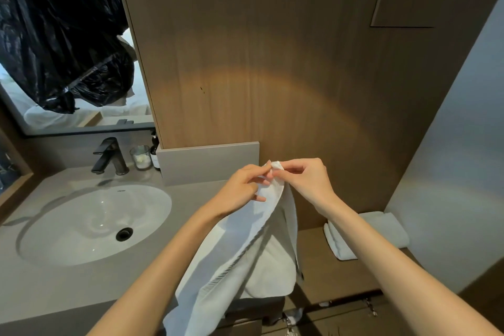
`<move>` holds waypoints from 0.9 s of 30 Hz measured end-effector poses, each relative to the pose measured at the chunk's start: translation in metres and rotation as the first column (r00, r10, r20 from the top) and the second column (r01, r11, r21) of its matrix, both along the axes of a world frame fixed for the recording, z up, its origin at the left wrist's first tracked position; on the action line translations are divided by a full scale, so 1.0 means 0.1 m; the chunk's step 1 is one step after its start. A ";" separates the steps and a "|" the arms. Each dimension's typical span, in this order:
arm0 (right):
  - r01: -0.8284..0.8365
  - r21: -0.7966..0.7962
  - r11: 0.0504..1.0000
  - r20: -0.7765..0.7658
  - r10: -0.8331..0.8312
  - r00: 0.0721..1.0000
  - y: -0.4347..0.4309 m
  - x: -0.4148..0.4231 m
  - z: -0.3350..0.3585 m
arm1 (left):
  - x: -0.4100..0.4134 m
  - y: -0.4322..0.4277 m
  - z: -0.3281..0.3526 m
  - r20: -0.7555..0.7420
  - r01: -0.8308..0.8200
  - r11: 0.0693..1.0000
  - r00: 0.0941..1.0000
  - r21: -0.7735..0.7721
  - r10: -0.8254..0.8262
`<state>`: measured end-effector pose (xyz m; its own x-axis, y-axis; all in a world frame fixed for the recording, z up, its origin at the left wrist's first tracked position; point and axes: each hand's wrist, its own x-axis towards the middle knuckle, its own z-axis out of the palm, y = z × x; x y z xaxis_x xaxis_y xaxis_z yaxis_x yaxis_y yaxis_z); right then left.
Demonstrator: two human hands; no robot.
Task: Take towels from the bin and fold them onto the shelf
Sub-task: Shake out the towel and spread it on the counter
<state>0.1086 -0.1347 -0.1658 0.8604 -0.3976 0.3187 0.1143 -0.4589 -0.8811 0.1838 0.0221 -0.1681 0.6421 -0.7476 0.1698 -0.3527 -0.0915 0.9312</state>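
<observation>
Head cam – my left grip and right grip pinch a corner of the limp white cotton towel, dangling unfolded; one folded white towel sits on the brown wooden shelf – early days.

Two towels, two hands, one sink, one faucet.
</observation>
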 end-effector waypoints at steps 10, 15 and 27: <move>0.052 -0.352 0.935 0.138 -0.003 0.990 -0.37 -0.35 0.46 | 0.21 -0.10 -0.10 0.395 -0.030 0.998 0.919 0.054 0.006; 0.044 -0.298 0.953 0.193 0.015 0.981 -0.40 -0.64 0.66 | 0.06 -0.26 0.07 0.355 0.155 0.986 0.920 0.061 -0.167; 0.246 -0.044 0.968 0.232 -0.230 0.945 -0.21 -1.43 0.69 | -0.60 -0.29 -0.16 0.335 0.261 0.963 0.903 0.072 -0.270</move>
<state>-0.0340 -0.1556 -0.0972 0.6470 -0.5513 0.5267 0.1842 -0.5573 -0.8096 0.1241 -0.0069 -0.1839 0.3264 -0.8893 0.3203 -0.6605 0.0278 0.7503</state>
